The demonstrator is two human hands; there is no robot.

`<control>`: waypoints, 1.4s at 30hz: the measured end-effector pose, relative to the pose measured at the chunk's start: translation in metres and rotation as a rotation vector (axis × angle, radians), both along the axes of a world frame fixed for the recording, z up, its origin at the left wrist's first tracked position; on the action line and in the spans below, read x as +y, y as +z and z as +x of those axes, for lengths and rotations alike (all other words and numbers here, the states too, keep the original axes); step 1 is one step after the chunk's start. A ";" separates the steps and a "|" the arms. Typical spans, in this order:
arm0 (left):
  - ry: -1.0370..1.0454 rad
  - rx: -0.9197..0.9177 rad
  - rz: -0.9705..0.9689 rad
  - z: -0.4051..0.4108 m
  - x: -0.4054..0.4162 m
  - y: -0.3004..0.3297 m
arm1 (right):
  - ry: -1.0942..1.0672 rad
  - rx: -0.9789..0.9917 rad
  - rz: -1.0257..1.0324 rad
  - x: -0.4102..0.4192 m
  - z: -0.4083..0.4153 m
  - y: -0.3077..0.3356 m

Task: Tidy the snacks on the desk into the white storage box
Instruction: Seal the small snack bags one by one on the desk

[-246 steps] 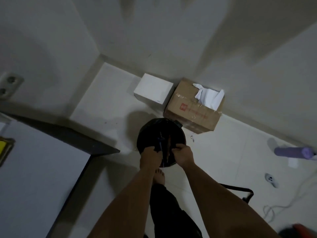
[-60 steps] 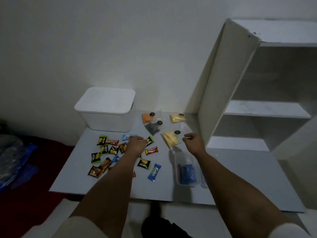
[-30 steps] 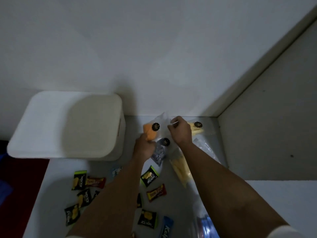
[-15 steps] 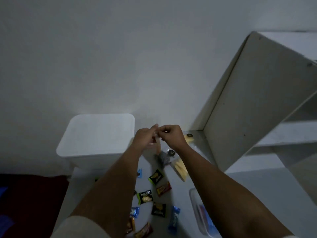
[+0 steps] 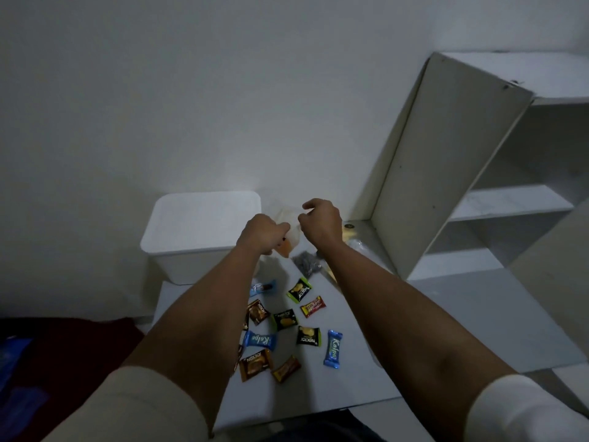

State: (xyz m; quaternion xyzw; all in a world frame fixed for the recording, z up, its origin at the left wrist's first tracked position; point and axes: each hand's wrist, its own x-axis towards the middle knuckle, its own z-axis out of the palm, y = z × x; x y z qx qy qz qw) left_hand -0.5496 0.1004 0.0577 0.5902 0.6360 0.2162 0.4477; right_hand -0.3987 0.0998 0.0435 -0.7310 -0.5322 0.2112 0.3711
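Observation:
The white storage box (image 5: 200, 231) stands at the back left of the desk with its lid on. Both my hands are raised beside its right edge, holding a clear bag of orange snacks (image 5: 287, 231) between them. My left hand (image 5: 263, 232) pinches the bag's left side; my right hand (image 5: 320, 223) grips its top right with curled fingers. A grey snack bag (image 5: 306, 263) lies just below. Several small wrapped snacks lie on the desk, among them a blue Kalpa bar (image 5: 332, 348) and a black Nextar pack (image 5: 308, 335). My forearms hide others.
A white open shelf unit (image 5: 446, 173) stands on the desk's right side, close to my right hand. A yellow snack bag (image 5: 349, 231) lies at its foot. The grey desk (image 5: 414, 330) ends near my body. Dark red bedding (image 5: 73, 346) lies at the left.
My hands have lifted the orange snack bag off the desk and drawn slightly apart on it. The view has tilted down, showing more of the desk and wrapped snacks.

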 end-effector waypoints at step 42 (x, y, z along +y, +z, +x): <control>0.114 -0.485 0.326 -0.038 -0.020 0.067 | 0.500 0.717 -0.168 -0.020 0.019 0.087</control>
